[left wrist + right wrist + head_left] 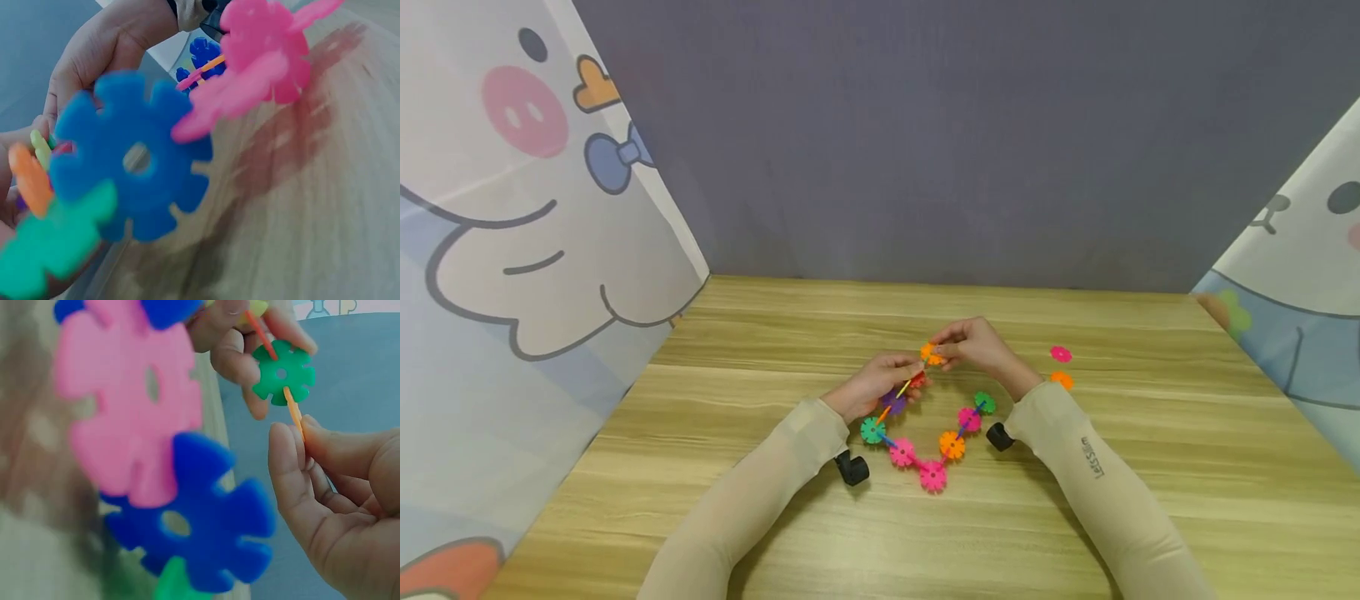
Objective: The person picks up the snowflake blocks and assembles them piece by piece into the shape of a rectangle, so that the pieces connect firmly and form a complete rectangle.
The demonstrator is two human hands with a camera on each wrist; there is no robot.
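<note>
A chain of slotted plastic snowflake discs, several colours joined edge to edge, curves between my hands. My left hand grips its upper left part, near a red disc and a yellow disc. The right hand pinches an orange disc between thumb and fingers at that end. Seen edge-on in the right wrist view, this orange disc meets the rim of a green disc. A blue disc and a teal disc fill the near left wrist view.
The chain's other end, a green disc, lies by the right sleeve. A loose pink disc and a loose orange disc lie right of my right hand on the wooden table. A grey panel stands behind.
</note>
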